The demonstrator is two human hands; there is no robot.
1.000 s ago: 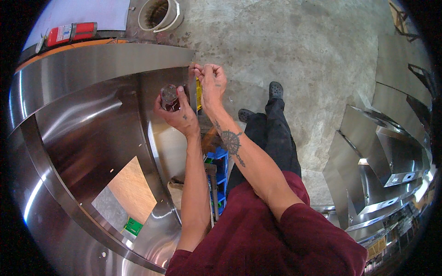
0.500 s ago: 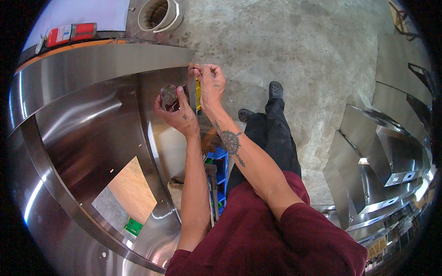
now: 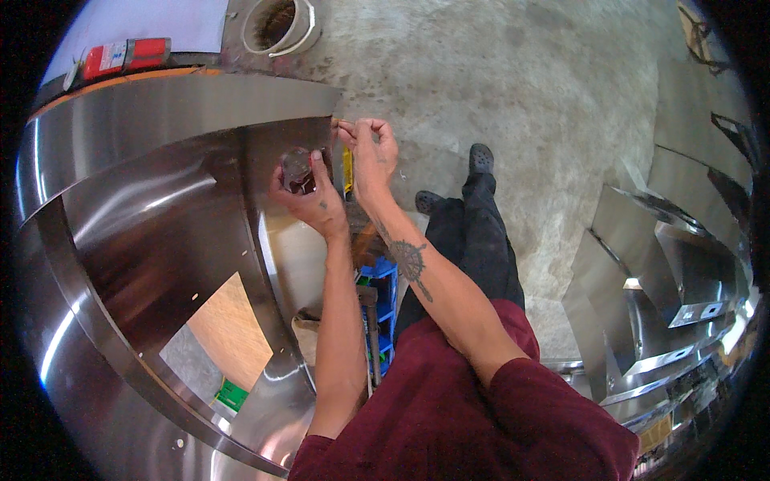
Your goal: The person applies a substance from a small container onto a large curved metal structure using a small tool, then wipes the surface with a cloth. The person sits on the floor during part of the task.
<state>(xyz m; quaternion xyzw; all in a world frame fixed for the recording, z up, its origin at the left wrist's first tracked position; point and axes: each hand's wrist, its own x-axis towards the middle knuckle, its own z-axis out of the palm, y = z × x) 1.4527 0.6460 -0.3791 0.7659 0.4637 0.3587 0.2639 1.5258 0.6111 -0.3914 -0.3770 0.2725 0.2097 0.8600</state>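
My left hand (image 3: pixel 314 204) is wrapped round a small clear jar (image 3: pixel 296 167) with dark reddish contents, holding it close under the raised steel edge. Just to its right, my right hand (image 3: pixel 374 156) is pinched on something thin, like a small stick or brush handle, whose tip sits at the corner of a large brushed-steel panel structure (image 3: pixel 184 104). The fingers mostly cover this thin thing, so its kind cannot be made out. The steel structure spreads across the left, with a dark inner face and a square cut-out lower down.
A red fire extinguisher (image 3: pixel 128 56) lies beyond the steel edge at the far left. Farther back a whitish bucket (image 3: pixel 309 36) stands on the concrete floor (image 3: pixel 481 72). Blue bins (image 3: pixel 385 301) are below my arms. Several bent steel panels (image 3: pixel 666 280) are stacked at the right.
My right hand has shifted slightly down and nearer to me, and its forearm has turned a little. My left hand stays nearly still with the jar.
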